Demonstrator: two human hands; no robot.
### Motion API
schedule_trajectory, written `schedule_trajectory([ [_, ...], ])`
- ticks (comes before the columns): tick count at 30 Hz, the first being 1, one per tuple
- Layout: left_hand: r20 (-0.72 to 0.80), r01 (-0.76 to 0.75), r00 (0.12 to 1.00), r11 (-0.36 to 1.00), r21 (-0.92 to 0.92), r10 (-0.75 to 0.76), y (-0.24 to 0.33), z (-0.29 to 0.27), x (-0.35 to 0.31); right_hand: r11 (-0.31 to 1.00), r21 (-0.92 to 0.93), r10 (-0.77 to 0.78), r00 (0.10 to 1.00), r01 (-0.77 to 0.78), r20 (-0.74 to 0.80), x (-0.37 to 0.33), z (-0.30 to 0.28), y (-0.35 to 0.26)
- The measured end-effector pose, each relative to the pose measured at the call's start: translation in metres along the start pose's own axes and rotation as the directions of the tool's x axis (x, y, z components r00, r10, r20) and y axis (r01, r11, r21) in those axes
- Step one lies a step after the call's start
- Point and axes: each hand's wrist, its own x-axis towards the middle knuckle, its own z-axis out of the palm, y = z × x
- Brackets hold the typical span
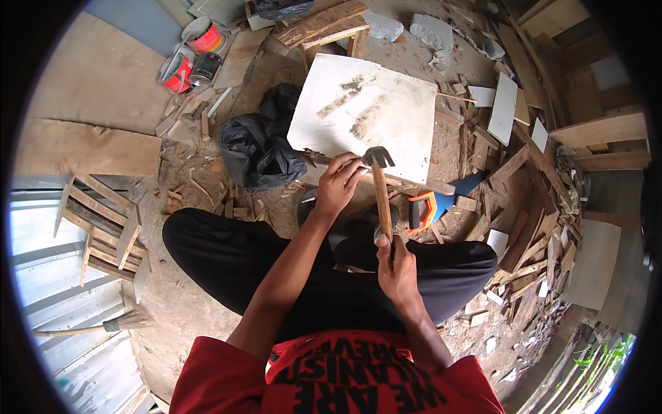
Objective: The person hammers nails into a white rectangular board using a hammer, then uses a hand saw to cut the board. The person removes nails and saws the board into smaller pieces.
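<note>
My right hand [398, 270] is wrapped round the lower wooden handle of a claw hammer [383, 201]. The hammer's dark head lies over the near edge of a white board [403, 103], which is smudged with dirt. Beside the head, on its left, my left hand [337, 185] has its fingers pinched together at the board's near edge. Whatever those fingertips grip is too small or hidden to name. Strips of wood show along that edge, below the board. A handsaw [429, 209] with an orange and black handle and a blue blade lies to the right of the hammer.
Left of the board sits a black plastic bag [256, 148]. Red paint cans [177, 73] stand at the far left, and a wooden stool [324, 27] is behind the board. Scrap wood [520, 241] is heaped on the right. A broom [124, 322] and slatted wooden frame [103, 224] lie at left.
</note>
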Motion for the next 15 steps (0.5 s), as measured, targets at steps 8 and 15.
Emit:
schedule_trajectory([
  [8,0.033,0.046,0.998,0.999,-0.002,-0.046,0.010,-0.007,0.001,0.991,0.083,-0.102,0.993,0.107,-0.063,-0.004,-0.014,-0.037],
  [15,0.038,0.015,0.999,1.000,0.008,-0.015,0.000,0.000,0.003,0.999,0.042,-0.018,0.995,0.022,-0.102,0.001,0.011,0.003],
])
